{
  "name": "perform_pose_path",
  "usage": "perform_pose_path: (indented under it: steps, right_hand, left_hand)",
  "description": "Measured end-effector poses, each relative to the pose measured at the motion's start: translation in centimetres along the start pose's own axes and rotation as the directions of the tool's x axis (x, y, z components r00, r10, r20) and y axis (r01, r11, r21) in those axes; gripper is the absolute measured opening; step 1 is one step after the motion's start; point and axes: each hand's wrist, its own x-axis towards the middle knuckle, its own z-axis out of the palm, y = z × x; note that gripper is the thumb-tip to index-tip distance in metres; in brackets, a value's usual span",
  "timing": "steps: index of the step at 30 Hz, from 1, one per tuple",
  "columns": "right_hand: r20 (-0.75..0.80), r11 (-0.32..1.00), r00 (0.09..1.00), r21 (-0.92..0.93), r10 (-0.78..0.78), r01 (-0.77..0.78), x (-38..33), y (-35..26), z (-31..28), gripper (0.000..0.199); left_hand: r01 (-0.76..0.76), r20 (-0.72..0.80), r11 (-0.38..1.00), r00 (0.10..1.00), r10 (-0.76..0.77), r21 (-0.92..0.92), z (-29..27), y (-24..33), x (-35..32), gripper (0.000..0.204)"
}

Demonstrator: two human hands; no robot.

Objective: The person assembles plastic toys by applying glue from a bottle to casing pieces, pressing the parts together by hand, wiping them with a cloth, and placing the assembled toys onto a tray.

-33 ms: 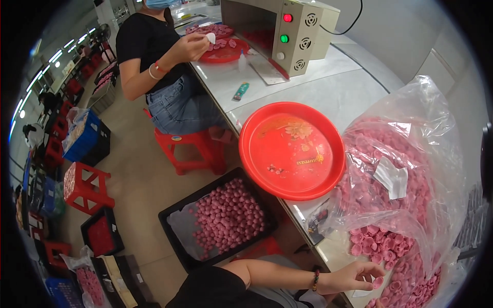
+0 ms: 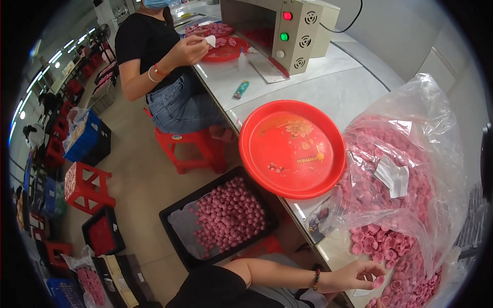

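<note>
**At the bench edge: first pieces leaving the bag, red tray bare**

Left to right across the view:

- Floor, far left: stacked red plastic stools (image 2: 84, 186) and a blue plastic crate (image 2: 82, 137); contents of the crate too small to tell.
- Floor, centre: shallow black plastic tray (image 2: 177, 218) lined with clear film, holding a heap of small pink round caps (image 2: 228, 215). It looks well filled, so that share of the work seems done.
- Above it, a co-worker on a red stool works at the far end of the white worktop (image 2: 328, 87), holding a small white piece; a second red dish of pink parts sits before them, beside a beige box-shaped machine (image 2: 295, 31) with red and green lamps.
- Centre right: round red plastic tray (image 2: 292, 149) on the worktop, holding almost nothing, only a few specks. Filling it has evidently not started.
- Right: large clear plastic bag (image 2: 411, 154), bulging with pink rubber pieces (image 2: 370, 241); most stock remains inside.
- Bottom right: one hand (image 2: 354, 274) reaches into the bag's mouth, fingertips pinched on a single pink piece at the pile's edge. Which hand it is cannot be told for certain; taken as the right. Left hand out of view.
</note>
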Motion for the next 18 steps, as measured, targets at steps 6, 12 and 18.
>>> perform_pose_path:
  steps: [6, 12, 18]
  right_hand:
    - [-0.010, 1.000, 1.000, -0.008, 0.022, -0.022, 0.04, -0.08, 0.18, 0.023]
    - [-0.007, 0.997, 0.998, -0.058, 0.059, -0.060, 0.24, -0.08, 0.30, 0.023]
    - [-0.005, 0.999, 0.999, -0.024, 0.046, -0.046, 0.45, 0.40, 0.54, 0.026]
  left_hand:
    - [-0.012, -0.007, 0.999, 1.000, 0.013, 0.035, -0.13, 0.08, 0.20, 0.037]
    - [0.001, 0.018, 0.999, 1.000, -0.002, 0.037, -0.31, 0.10, 0.38, 0.037]
    - [0.010, 0.005, 0.999, 1.000, -0.010, 0.042, -0.46, 0.44, 0.53, 0.037]
